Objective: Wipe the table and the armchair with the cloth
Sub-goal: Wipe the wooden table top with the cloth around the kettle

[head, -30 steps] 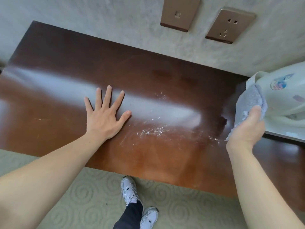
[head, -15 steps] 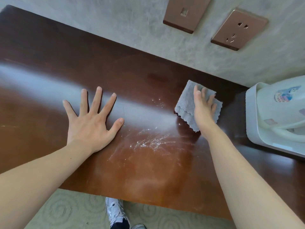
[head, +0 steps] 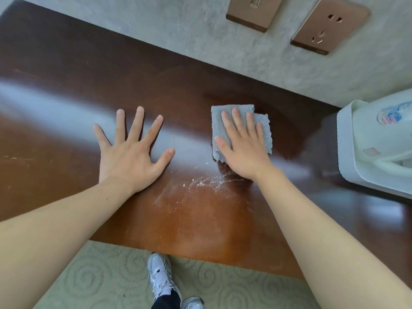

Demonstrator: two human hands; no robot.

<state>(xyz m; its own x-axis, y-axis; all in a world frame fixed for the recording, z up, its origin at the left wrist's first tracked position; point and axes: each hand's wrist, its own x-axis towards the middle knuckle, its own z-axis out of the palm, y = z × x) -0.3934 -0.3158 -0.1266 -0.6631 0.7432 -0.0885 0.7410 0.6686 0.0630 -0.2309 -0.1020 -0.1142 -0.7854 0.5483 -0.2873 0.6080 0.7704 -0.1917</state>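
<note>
A folded grey cloth lies flat on the dark brown wooden table. My right hand presses down on the cloth with the fingers laid flat over it. My left hand rests palm down on the bare tabletop to the left of the cloth, fingers spread, holding nothing. A patch of white dust lies on the wood just in front of the cloth, between my two wrists. No armchair is in view.
A white electric kettle stands on the table at the right edge. The grey wall behind carries a switch plate and a socket plate. Patterned carpet and my white shoe show below the table's front edge.
My right hand brought the cloth down from beside the kettle onto the table, then slid it left and slightly toward me. My left hand stayed planted.
</note>
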